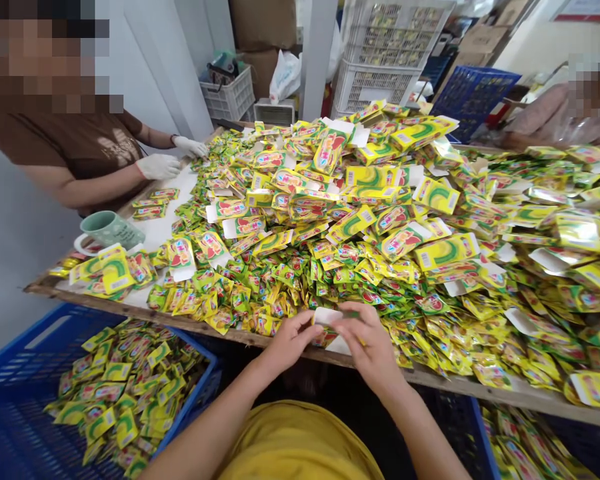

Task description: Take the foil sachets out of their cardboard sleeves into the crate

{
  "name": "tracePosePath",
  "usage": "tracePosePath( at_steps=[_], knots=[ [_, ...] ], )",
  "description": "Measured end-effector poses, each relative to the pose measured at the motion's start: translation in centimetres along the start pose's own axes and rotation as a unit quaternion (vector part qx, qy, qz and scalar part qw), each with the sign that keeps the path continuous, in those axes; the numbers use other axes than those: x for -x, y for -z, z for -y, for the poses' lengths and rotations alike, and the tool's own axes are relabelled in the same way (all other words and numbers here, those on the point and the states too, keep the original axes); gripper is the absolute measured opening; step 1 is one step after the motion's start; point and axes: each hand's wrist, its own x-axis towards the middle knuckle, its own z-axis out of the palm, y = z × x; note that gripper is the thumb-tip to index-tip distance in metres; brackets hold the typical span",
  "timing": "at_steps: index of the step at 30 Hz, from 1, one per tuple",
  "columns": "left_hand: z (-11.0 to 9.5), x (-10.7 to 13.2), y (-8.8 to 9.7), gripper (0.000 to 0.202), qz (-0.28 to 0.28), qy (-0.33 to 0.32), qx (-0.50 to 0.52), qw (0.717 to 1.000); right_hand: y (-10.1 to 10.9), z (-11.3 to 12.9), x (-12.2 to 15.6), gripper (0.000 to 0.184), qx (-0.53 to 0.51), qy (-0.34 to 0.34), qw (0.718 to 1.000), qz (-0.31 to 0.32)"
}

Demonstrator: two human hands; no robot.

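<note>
My left hand (290,340) and my right hand (367,340) meet at the near edge of the table (480,385), fingers pinched together on a small flattened carton (327,316) whose white inner side shows. Just beyond them lies a deep heap of small yellow-green sachets (290,280), with many open yellow-green cartons (445,252) piled on top toward the middle and right.
A blue crate (10,373) with filled cartons stands at my lower left, another at lower right. A green mug (111,230) sits at the table's left end. A person in white gloves (160,165) works on the left; another person is far right. White crates stand behind.
</note>
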Motion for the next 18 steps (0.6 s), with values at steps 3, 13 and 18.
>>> tracePosePath(
  at_steps=[3,13,18],
  knots=[
    [-0.5,0.4,0.1,0.033,0.0,0.03,0.072,0.997,-1.4,-0.6,1.1,0.018,-0.221,-0.185,0.956,-0.062],
    [-1.1,-0.8,0.2,0.018,-0.121,0.025,0.08,0.989,-2.2,-0.8,-0.8,0.015,-0.314,-0.168,0.934,-0.024],
    [-0.4,-1.0,0.6,0.02,-0.119,-0.019,0.025,0.992,-2.3,-1.5,-1.1,0.017,-0.268,-0.174,0.947,-0.028]
  ],
)
